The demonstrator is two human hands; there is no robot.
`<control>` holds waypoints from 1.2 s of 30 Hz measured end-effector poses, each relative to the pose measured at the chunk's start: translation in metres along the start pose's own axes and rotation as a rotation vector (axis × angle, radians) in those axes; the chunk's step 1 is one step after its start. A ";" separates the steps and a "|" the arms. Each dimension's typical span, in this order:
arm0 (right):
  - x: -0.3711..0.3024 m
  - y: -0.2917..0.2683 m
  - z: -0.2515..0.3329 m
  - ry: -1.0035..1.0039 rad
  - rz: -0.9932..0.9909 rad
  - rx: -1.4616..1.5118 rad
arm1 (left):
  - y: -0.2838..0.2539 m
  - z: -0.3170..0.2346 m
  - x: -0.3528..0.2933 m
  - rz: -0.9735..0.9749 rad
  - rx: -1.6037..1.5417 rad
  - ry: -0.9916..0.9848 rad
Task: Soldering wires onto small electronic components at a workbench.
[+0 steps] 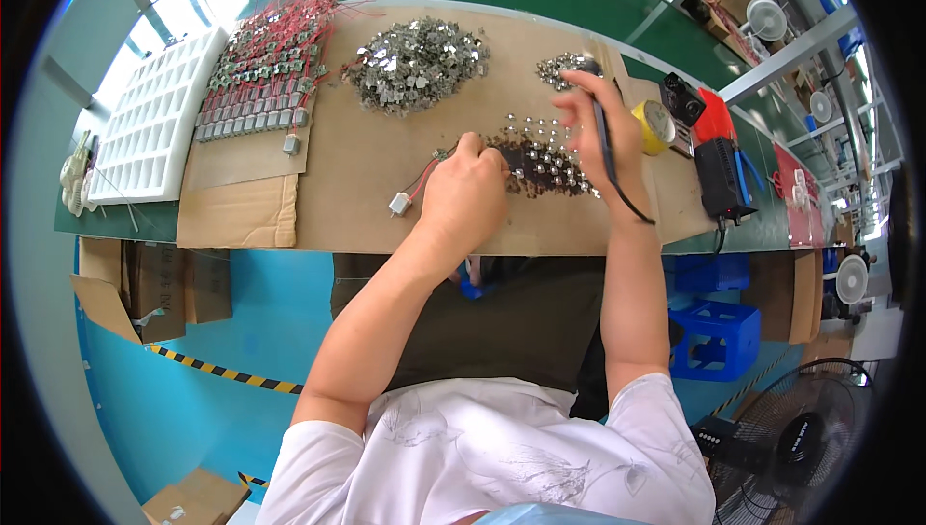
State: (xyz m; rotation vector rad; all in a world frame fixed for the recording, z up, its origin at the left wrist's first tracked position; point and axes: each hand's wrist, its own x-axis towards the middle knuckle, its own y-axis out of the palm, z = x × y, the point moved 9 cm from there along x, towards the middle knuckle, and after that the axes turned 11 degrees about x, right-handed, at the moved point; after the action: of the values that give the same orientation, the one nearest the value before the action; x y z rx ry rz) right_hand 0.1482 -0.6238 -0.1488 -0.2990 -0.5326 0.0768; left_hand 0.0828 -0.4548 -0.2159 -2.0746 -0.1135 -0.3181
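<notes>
While the left hand (pixel 461 192) bends over the cardboard (pixel 347 144), the right hand (pixel 627 142) holds a black pen-like tool (pixel 607 144).
The left grip is pressed together, though what it pinches cannot be told; the right grip is closed around the tool. On the cardboard covering the counter (pixel 159 224), a small motor (pixel 399 204) lies left of the left hand, silver parts (pixel 547 159) between both hands.

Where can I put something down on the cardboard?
Bare cardboard lies below the metal pile, between the motor rows and the wired motor beside the left hand. Another bare strip is in front of those rows. Silver parts crowd between that hand and the right hand.
</notes>
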 end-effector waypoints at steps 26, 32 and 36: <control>0.064 0.091 -0.041 -0.197 0.343 -0.228 | 0.008 -0.001 0.002 0.070 0.011 0.014; 0.057 0.086 -0.028 -0.189 0.321 -0.216 | 0.006 0.001 0.001 0.049 0.008 -0.006; 0.054 0.078 -0.024 -0.148 0.319 -0.193 | 0.005 0.000 0.002 0.036 -0.006 -0.008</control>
State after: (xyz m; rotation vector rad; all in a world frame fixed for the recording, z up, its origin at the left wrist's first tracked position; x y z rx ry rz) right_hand 0.2070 -0.5476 -0.1658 -0.5688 -0.6376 0.3598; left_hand 0.0854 -0.4570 -0.2196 -2.0811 -0.0797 -0.2879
